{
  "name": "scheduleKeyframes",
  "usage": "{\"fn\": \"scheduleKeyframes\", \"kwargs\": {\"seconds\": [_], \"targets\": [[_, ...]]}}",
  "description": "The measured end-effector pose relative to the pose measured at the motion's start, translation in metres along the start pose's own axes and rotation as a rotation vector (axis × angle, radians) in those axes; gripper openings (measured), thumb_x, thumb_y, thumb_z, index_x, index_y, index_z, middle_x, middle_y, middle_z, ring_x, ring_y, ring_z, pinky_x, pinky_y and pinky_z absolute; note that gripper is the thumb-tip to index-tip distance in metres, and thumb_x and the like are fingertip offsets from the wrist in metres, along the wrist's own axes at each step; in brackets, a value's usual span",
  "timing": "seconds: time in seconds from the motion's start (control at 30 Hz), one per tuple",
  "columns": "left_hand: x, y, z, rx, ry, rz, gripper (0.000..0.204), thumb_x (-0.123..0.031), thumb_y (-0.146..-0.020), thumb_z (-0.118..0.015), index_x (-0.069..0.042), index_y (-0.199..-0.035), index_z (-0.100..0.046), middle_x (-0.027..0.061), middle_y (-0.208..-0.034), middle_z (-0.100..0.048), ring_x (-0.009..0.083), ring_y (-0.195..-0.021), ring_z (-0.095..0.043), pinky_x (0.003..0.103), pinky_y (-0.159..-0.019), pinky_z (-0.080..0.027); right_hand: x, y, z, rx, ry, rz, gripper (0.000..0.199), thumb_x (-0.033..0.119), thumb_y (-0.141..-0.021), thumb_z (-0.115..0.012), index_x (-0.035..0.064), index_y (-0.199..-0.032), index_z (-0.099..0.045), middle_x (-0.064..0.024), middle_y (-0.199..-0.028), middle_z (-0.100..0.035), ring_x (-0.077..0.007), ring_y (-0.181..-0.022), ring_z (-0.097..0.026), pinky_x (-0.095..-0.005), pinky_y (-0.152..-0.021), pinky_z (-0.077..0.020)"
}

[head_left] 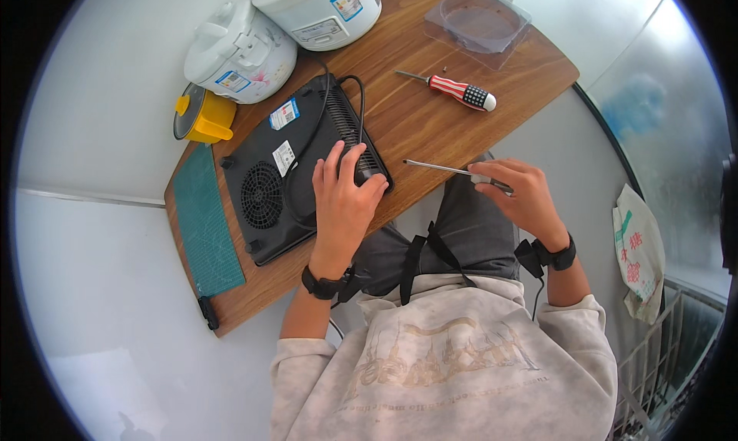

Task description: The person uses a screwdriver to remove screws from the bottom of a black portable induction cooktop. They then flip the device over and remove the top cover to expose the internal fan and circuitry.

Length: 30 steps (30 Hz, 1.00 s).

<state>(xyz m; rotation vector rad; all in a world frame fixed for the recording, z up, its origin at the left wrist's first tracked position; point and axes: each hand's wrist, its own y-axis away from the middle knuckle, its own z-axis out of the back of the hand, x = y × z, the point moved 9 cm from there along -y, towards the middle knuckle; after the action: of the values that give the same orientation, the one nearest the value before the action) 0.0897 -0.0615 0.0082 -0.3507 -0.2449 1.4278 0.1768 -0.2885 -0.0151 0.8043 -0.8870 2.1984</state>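
A black induction cooker (278, 172) lies upside down on the wooden table (430, 126), its fan grille and black cord showing. My left hand (344, 199) rests flat on the cooker's near right corner, fingers spread. My right hand (524, 196) is closed around the handle of a long screwdriver (438, 166), whose metal shaft points left over the table's edge toward the cooker. A second screwdriver (460, 91) with a red, white and blue striped handle lies loose on the table further back.
Two white rice cookers (242, 53) (323, 6) stand at the table's back, beside a yellow lidded pot (201, 116). A green cutting mat (206, 222) lies at the left edge, a clear plastic tray (478, 19) at the back right. A printed bag (639, 252) hangs at right.
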Motion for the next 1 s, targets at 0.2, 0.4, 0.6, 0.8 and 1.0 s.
{"fn": "scheduleKeyframes", "kwargs": {"seconds": [0.2,0.4,0.6,0.8,1.0], "targets": [[0.003,-0.001,-0.012,0.055,0.036,-0.047,0.010,-0.019,-0.086,-0.080,-0.014,-0.093,-0.076,0.0064,-0.133,-0.061,0.0332,-0.134,-0.052,0.055,-0.112,-0.040,-0.001,0.000,-0.001,0.063,-0.057,-0.062,0.031,0.003,-0.085,-0.080,0.0053,-0.115,-0.077,-0.0128,-0.105,-0.077,-0.0294,-0.092,-0.074,-0.0356,-0.080,-0.0594],[-0.001,-0.010,0.005,0.022,0.083,-0.059,0.010,-0.019,-0.086,-0.080,-0.013,-0.093,-0.076,0.0054,-0.129,-0.064,0.0337,-0.131,-0.054,0.053,-0.110,-0.041,-0.004,0.002,0.001,0.014,-0.056,-0.067,0.033,0.008,-0.084,-0.081,0.0101,-0.116,-0.077,-0.0111,-0.100,-0.076,-0.0298,-0.086,-0.071,-0.0383,-0.077,-0.0570],[0.006,-0.037,0.036,0.128,0.204,-0.067,0.011,-0.016,-0.086,-0.080,-0.010,-0.095,-0.076,0.0054,-0.109,-0.071,0.0285,-0.113,-0.064,0.042,-0.095,-0.051,-0.010,0.007,0.009,-0.018,-0.069,-0.101,0.032,0.010,-0.085,-0.081,0.0097,-0.117,-0.077,-0.0120,-0.101,-0.076,-0.0294,-0.080,-0.070,-0.0361,-0.070,-0.0568],[0.013,-0.116,0.027,0.378,0.386,-0.099,0.014,-0.014,-0.092,-0.072,-0.002,-0.099,-0.074,0.0122,-0.096,-0.075,0.0304,-0.089,-0.072,0.037,-0.082,-0.056,-0.018,0.021,0.019,-0.039,-0.097,-0.236,0.030,0.009,-0.087,-0.080,0.0095,-0.117,-0.076,-0.0130,-0.103,-0.077,-0.0285,-0.078,-0.070,-0.0338,-0.068,-0.0558],[0.023,-0.198,-0.052,0.500,0.355,-0.115,0.018,-0.012,-0.087,-0.073,0.000,-0.101,-0.075,0.0167,-0.094,-0.077,0.0282,-0.089,-0.075,0.037,-0.082,-0.058,-0.022,0.043,0.034,-0.091,-0.088,-0.268,0.031,0.008,-0.087,-0.080,0.0092,-0.118,-0.076,-0.0135,-0.103,-0.077,-0.0286,-0.078,-0.070,-0.0342,-0.071,-0.0559]]}}
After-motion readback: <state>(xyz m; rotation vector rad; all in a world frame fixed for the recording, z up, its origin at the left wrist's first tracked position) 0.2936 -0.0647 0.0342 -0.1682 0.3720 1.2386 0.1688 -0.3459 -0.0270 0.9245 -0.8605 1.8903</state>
